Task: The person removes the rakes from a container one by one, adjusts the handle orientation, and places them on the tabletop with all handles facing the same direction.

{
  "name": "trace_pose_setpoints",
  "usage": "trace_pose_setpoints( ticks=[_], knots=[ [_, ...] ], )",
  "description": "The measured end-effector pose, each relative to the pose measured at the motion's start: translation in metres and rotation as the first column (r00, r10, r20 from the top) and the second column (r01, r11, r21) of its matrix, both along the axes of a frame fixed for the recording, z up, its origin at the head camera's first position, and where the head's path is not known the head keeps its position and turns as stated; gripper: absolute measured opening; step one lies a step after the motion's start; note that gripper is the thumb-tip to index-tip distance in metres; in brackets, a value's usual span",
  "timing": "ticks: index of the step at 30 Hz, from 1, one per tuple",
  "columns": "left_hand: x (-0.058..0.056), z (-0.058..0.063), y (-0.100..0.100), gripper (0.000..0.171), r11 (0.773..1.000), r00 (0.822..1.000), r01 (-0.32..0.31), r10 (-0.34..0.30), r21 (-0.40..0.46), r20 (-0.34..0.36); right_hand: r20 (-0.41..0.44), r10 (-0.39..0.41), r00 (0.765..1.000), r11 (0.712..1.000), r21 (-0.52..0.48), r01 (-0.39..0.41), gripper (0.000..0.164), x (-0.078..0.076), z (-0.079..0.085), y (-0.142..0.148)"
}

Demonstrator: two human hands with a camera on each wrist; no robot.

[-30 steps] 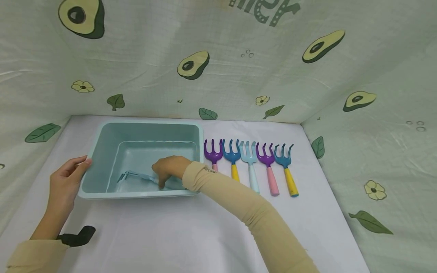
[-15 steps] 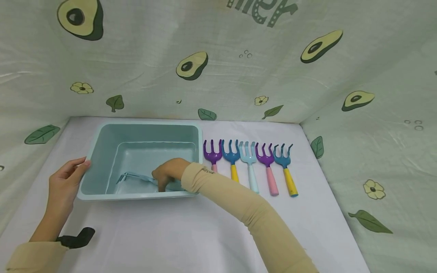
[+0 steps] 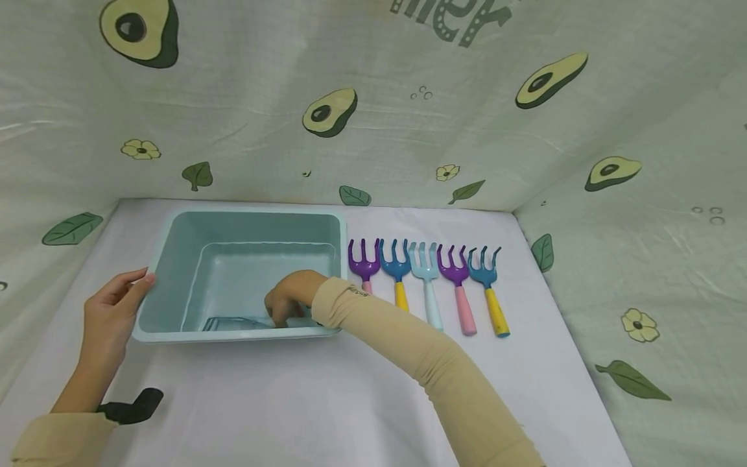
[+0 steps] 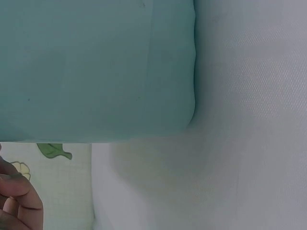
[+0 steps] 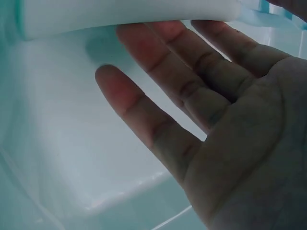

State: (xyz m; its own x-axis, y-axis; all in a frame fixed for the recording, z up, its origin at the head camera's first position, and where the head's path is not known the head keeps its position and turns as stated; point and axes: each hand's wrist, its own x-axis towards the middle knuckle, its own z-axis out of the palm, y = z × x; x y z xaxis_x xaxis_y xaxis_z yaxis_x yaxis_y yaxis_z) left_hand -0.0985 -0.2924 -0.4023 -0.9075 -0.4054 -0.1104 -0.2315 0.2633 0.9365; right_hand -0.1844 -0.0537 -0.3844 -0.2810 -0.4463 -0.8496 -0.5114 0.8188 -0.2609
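My left hand [image 3: 109,318] grips the left rim of a pale teal plastic basin [image 3: 265,209], thumb on the inner side. The basin's outer wall [image 4: 96,72] fills much of the left wrist view. Inside the basin, my right hand [image 3: 294,297] reaches down by the front wall. A light blue hand rake [image 3: 239,323] lies on the floor along that wall, tines to the left. In the right wrist view, fairly straight fingers [image 5: 158,67] touch the edge of the rake's handle [image 5: 129,12]. The thumb is mostly out of frame there.
Right of the basin several hand rakes stand in a row: purple with a pink handle [image 3: 457,272], blue with yellow [image 3: 483,275], and light blue [image 3: 428,285]. My right sleeve [image 3: 403,337] crosses over part of the row. Patterned cloth [image 3: 397,149] rises behind the white table [image 3: 292,402].
The light blue rake has moved lower and closer to the basin's front wall, its tines now flat along it. My right hand has shifted slightly with it. My left hand stays on the rim.
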Motion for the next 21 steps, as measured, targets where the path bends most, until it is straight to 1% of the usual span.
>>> trace_pose_setpoints(
  ticks=[4, 11, 15, 17, 21],
  knots=[
    [0.0005, 0.0004, 0.0002, 0.028, 1.0, 1.0, 0.0, 0.0, 0.01, -0.012, 0.0, -0.002, 1.0, 1.0, 0.008, 0.002, 0.022, 0.0001, 0.0003, -0.0006],
    [0.0012, 0.0002, 0.0002, 0.031, 1.0, 1.0, 0.003, -0.003, -0.004, -0.012, -0.025, -0.019, 1.0, 1.0, 0.017, 0.019, 0.013, 0.0018, -0.0002, 0.0],
    [0.0013, 0.0, -0.0001, 0.029, 1.0, 1.0, 0.003, -0.003, 0.014, -0.013, -0.043, -0.019, 0.999, 1.0, 0.016, 0.019, 0.006, 0.0029, -0.0013, 0.0006],
    [0.0015, 0.0001, -0.0004, 0.028, 1.0, 1.0, 0.004, -0.004, 0.021, -0.015, -0.044, -0.024, 0.999, 1.0, 0.017, 0.025, 0.005, 0.003, -0.0016, 0.0006],
    [0.0017, 0.0, 0.0, 0.029, 1.0, 1.0, 0.01, -0.01, 0.008, -0.019, -0.047, -0.044, 0.998, 0.999, 0.015, 0.045, 0.005, 0.0032, -0.0022, 0.0005]
  ],
)
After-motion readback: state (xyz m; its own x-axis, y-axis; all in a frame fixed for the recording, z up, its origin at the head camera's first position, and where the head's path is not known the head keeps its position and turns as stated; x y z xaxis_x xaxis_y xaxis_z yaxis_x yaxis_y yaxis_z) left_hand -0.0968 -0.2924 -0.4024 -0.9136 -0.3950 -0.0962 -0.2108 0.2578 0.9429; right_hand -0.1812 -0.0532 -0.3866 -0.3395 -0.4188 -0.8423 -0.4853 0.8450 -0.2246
